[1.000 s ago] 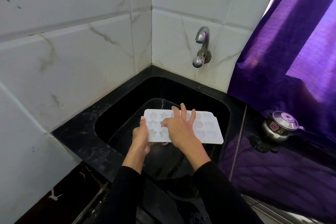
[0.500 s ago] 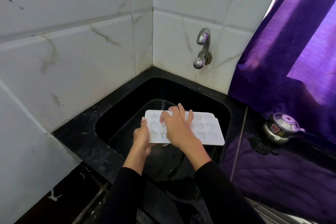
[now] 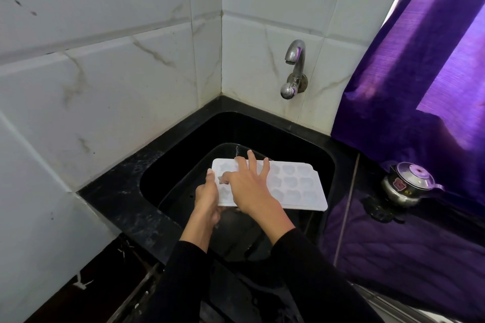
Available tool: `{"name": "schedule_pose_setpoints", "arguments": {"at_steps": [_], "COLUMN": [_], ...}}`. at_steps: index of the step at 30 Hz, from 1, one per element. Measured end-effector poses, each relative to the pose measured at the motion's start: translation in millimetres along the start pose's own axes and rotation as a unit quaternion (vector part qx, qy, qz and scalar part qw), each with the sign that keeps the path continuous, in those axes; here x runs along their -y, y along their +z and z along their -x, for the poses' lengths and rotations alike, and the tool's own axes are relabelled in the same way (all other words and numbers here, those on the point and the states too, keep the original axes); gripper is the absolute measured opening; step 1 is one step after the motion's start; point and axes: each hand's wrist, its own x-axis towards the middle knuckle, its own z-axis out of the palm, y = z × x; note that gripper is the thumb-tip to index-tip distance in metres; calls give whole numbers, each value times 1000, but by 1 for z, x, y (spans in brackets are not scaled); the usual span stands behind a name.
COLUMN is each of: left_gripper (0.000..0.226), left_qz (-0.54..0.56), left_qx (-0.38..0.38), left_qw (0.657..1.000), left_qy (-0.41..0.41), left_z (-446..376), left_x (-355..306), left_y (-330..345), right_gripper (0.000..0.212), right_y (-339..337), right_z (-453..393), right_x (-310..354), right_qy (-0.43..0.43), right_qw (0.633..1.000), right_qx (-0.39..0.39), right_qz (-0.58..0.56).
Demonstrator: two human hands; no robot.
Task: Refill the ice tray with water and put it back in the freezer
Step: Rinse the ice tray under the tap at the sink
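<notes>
Ice tray (image 3: 294,185) is over the black sink (image 3: 301,136) right now, held roughly level, nowhere near a freezer. Only got the head view, so here's what I can make out from it.

Left hand (image 3: 207,199) grips the tray's near left end, thumb on the top edge and the other fingers tucked under it. Right hand (image 3: 249,186) lies flat across the left half of the tray with its fingers (image 3: 252,162) spread and straight, pressing or rubbing the star and heart moulds, not clenched round anything.

Tap (image 3: 294,68) on the tiled wall sits above and behind the tray, and I can't see any water coming out of it. Can't tell if the moulds have water in them either.

My read: still early, prep or rinsing stage. Filling looks not yet done, and the carry to the freezer is all still to come. Small steel kettle (image 3: 406,185) sits on the dark surface (image 3: 393,257) off to the right, near the purple curtain (image 3: 420,73).
</notes>
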Motion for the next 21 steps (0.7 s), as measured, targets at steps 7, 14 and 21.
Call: {"name": "schedule_pose_setpoints", "arguments": {"at_steps": [7,14,21], "left_gripper": [36,34,40], "left_qz": [0,-4,17], "left_qx": [-3,-9,7], "left_qw": [1000,1000,1000], "left_qy": [-1,-5,-20], "left_z": [0,-2,-9], "left_x": [-3,-2,-7], "left_y": [-1,-1,-8], "right_gripper": [53,56,68], "right_y": [-3,-2,-31], "right_z": [-1,1,18], "right_x": [1,1,-20], "right_qy": [-3,-3,48], "right_qw": [1000,1000,993], "right_qx": [-2,-7,-75], "right_qz": [0,-15,-81]}}
